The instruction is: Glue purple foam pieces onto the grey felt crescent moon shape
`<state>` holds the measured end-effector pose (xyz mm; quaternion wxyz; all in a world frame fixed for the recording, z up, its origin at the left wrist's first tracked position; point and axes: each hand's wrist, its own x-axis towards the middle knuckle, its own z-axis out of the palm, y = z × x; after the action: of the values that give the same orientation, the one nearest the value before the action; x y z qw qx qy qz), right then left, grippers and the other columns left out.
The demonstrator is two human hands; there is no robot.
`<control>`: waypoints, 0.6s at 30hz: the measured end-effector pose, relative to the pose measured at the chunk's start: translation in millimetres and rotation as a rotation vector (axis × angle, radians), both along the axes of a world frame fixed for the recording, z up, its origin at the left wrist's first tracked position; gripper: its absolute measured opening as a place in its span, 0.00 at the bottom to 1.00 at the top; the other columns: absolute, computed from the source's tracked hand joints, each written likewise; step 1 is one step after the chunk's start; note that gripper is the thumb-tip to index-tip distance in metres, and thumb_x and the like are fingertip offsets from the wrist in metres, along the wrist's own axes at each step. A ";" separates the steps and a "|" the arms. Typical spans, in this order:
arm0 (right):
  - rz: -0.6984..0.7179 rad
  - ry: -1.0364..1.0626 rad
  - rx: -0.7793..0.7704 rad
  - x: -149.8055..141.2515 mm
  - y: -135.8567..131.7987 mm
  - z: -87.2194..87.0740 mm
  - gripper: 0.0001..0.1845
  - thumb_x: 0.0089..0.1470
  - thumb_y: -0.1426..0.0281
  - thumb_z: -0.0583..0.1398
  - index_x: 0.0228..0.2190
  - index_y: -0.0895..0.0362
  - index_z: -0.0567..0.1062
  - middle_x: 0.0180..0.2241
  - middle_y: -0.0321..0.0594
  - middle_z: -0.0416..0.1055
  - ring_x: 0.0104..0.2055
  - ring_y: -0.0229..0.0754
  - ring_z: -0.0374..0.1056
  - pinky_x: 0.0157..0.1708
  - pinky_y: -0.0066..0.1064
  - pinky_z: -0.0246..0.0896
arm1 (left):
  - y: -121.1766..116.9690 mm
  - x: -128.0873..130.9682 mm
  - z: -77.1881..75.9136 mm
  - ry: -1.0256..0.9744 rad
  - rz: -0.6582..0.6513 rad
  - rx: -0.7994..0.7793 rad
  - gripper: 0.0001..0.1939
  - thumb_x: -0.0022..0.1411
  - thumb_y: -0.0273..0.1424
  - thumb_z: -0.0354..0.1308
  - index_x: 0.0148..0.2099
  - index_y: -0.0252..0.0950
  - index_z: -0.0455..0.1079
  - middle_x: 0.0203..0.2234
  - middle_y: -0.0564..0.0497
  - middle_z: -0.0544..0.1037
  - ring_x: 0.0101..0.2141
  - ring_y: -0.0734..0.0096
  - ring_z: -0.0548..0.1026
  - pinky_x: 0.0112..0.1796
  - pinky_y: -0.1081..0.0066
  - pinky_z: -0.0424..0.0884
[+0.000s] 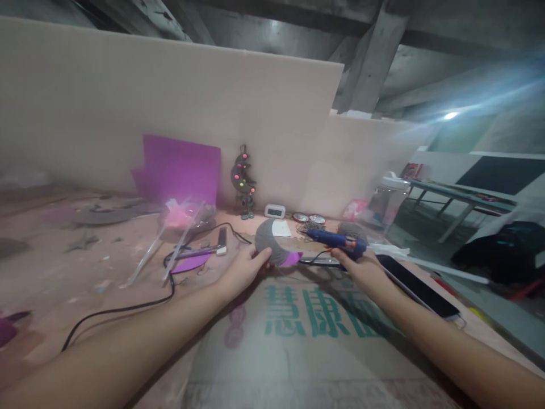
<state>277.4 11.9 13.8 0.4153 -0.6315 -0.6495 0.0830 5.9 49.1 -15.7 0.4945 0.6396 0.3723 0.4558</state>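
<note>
Between the thumb and fingers of my left hand [248, 265] is a crescent moon cutout [269, 241], mostly grey and string-like on its face with a purple tip at the lower right. My right hand [357, 266] grips a blue hot glue gun [336, 240] whose nozzle points left toward the crescent, a short gap apart. Both hands are above a cardboard sheet [272, 363] printed with green characters. A decorated dark crescent [242, 177] with coloured dots stands upright against the back panel.
A purple sheet [183, 167] leans at the back left. A small digital clock [275, 212], a clear plastic jar [385, 201] and a phone [419, 286] lie around the work area. Glue sticks [147, 255] and a black cord [123, 309] lie on the left.
</note>
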 end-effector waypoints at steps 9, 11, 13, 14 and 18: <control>-0.014 0.033 -0.077 11.1 35.8 8.2 0.32 0.51 0.45 0.52 0.31 0.62 0.75 0.31 0.49 0.76 0.33 0.48 0.72 0.32 0.34 0.66 | 4.8 3.6 -8.7 0.059 0.018 0.048 0.16 0.60 0.43 0.51 0.29 0.35 0.62 0.19 0.56 0.66 0.22 0.74 0.64 0.25 0.74 0.58; -0.021 -0.079 -0.098 6.5 49.4 16.7 0.30 0.53 0.48 0.52 0.34 0.63 0.76 0.31 0.49 0.76 0.33 0.48 0.72 0.32 0.33 0.65 | 5.6 4.4 -9.6 0.060 0.017 0.042 0.16 0.60 0.42 0.51 0.29 0.35 0.63 0.19 0.56 0.67 0.22 0.74 0.64 0.24 0.74 0.58; -0.011 -0.159 -0.110 -0.1 66.6 24.7 0.27 0.55 0.52 0.52 0.36 0.64 0.76 0.30 0.49 0.77 0.33 0.49 0.72 0.33 0.34 0.64 | 6.3 4.3 -10.1 0.050 0.010 0.031 0.15 0.60 0.42 0.52 0.30 0.35 0.63 0.19 0.56 0.67 0.22 0.74 0.64 0.24 0.74 0.58; 0.000 -0.165 -0.105 -4.0 76.3 27.3 0.25 0.56 0.53 0.53 0.37 0.63 0.76 0.33 0.48 0.77 0.36 0.49 0.72 0.36 0.33 0.64 | 6.7 4.1 -10.4 0.044 0.005 0.027 0.15 0.59 0.42 0.52 0.31 0.35 0.64 0.20 0.55 0.68 0.22 0.74 0.64 0.24 0.74 0.58; 0.055 -0.195 -0.104 -20.9 115.4 21.0 0.19 0.56 0.59 0.55 0.41 0.60 0.76 0.40 0.47 0.77 0.44 0.48 0.72 0.42 0.31 0.62 | 8.5 2.8 -10.9 0.019 0.012 0.007 0.15 0.59 0.42 0.53 0.31 0.34 0.65 0.20 0.55 0.69 0.21 0.75 0.65 0.24 0.74 0.59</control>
<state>256.5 127.3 34.9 0.3142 -0.6395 -0.6986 0.0661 8.7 57.6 -26.7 0.4861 0.6432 0.3793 0.4541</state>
